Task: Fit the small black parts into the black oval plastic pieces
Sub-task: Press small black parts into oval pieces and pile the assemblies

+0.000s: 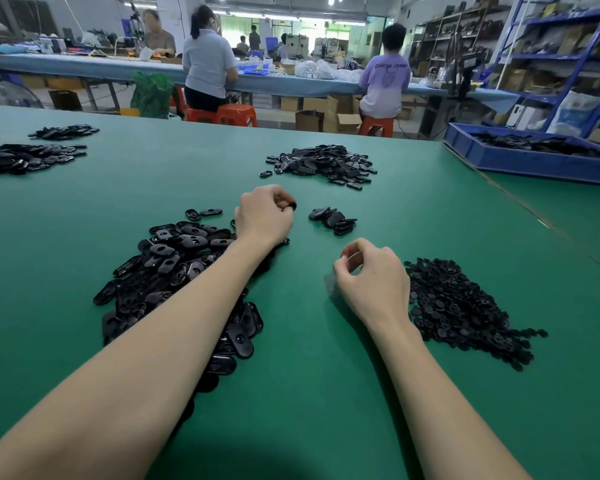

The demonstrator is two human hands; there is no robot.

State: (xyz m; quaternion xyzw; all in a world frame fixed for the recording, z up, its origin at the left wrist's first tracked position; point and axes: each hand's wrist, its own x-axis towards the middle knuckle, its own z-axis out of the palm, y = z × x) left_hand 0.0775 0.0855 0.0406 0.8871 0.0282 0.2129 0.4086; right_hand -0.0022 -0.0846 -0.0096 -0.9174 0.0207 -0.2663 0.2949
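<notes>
Green table (84,209), bulk of work left.
Big heap of black oval pieces (174,271) near left, under left forearm: unfitted, by look.
Heap of small black parts (465,306) near right, still large.
Far pile (323,164) of ovals, status unclear.
Small stack (333,218) centre, likely finished, few only.
Left hand (262,216) clenched round a black piece (290,205).
Right hand (371,275) thumb and forefinger pinched; anything held, cannot tell.

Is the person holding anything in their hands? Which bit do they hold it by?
The left hand has its fingers curled round a black piece; only its edge shows, so the grip spot cannot be told. The right hand pinches nothing visible.
</notes>
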